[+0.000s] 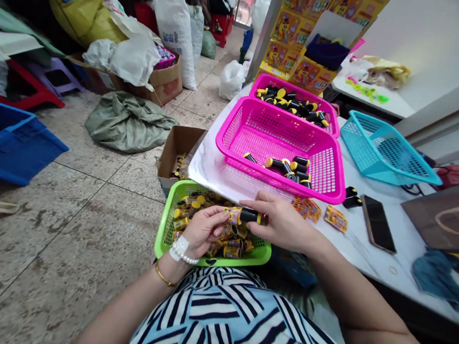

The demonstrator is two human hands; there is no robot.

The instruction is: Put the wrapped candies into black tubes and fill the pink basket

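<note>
My left hand [204,228] and my right hand [282,221] both grip one small black tube [249,215] with a colourful label wrapped on its left end. They hold it just above a green basket [164,225] on my lap, filled with several labelled tubes. A pink basket [327,165] on the white table [213,170] right behind holds several bare black tubes [290,170] with yellow caps. A second pink basket [262,83] farther back holds several more. Loose label stickers [334,217] lie on the table by my right hand.
A phone [377,223] lies on the table to the right, a teal basket [381,149] behind it. A cardboard box [177,151] stands on the floor by the table. Bags, a blue crate [9,142] and stools crowd the left. A person sits far back.
</note>
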